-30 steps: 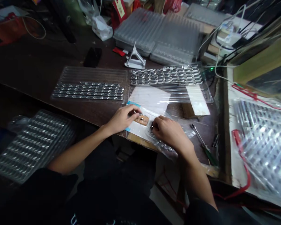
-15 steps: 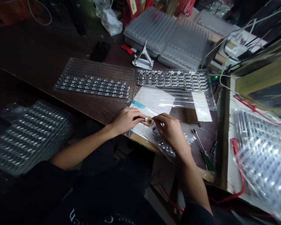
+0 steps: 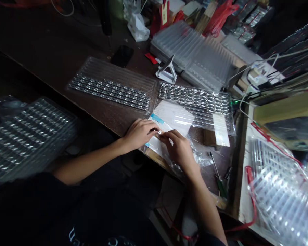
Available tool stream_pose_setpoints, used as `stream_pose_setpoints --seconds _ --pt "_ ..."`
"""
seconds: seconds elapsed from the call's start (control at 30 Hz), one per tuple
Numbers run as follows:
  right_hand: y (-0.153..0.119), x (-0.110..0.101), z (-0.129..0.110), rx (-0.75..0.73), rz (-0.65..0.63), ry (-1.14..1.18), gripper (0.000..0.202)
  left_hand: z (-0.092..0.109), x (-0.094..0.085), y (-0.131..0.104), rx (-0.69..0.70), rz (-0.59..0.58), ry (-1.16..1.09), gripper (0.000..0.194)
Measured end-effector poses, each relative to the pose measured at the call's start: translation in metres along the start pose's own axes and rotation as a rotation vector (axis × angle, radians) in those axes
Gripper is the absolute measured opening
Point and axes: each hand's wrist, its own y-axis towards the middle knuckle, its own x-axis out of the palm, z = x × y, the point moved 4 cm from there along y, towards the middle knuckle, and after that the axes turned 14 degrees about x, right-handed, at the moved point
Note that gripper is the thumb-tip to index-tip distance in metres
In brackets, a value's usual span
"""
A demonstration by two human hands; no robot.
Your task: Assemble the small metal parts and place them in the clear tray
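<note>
My left hand (image 3: 139, 133) and my right hand (image 3: 177, 147) meet at the table's near edge over a white sheet (image 3: 174, 116) with a blue tape strip. Between the fingertips sits a small brown board (image 3: 159, 134) with shiny metal parts on it. Both hands pinch at this piece; the right hand covers most of it. A clear bag of small metal parts (image 3: 195, 158) lies under and right of my right hand. Two clear trays hold rows of metal parts, one tray at the left (image 3: 113, 89) and one just beyond the sheet (image 3: 195, 97).
A screwdriver (image 3: 217, 174) lies right of my right hand. A white triangular stand (image 3: 166, 70), a black phone (image 3: 122, 55) and stacked clear trays (image 3: 192, 54) sit further back. More filled trays are at the lower left (image 3: 28, 133) and in a bag at the right (image 3: 279, 184).
The camera view has tilted and shifted. My right hand moved left from the bag toward my left hand, and both now close on the small board.
</note>
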Motion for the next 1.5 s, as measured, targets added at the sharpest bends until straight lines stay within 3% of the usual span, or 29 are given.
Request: stream_pose_setpoints --seconds 0.17,0.37,0.5,0.77,1.0,1.23,1.33,1.5 --pt "-0.003 0.003 -0.007 0.004 -0.015 -0.138 0.03 0.001 0.001 -0.005 0.032 -0.09 0.074 0.011" --pt "-0.01 -0.019 0.013 0.11 0.01 -0.147 0.025 0.013 0.005 0.008 0.027 0.03 0.005 0.004" --pt "-0.015 -0.026 0.026 0.155 -0.088 -0.239 0.019 0.024 0.017 0.016 0.066 0.019 -0.066 0.005" --pt "-0.021 -0.024 0.014 0.109 -0.152 -0.287 0.02 0.02 0.026 0.016 0.039 -0.03 -0.058 0.005" --pt "-0.02 -0.02 0.011 0.158 -0.098 -0.334 0.029 0.019 0.029 0.016 0.03 -0.056 -0.022 0.003" --pt "-0.02 -0.02 0.014 0.154 -0.102 -0.331 0.023 0.019 0.03 0.015 0.042 -0.036 -0.006 0.005" --pt "-0.018 -0.02 0.019 0.123 -0.035 -0.245 0.015 0.021 0.03 0.014 0.081 0.002 -0.026 0.004" --pt "-0.011 -0.02 0.024 0.008 0.093 0.096 0.021 0.025 0.015 0.009 0.122 0.203 -0.085 0.008"
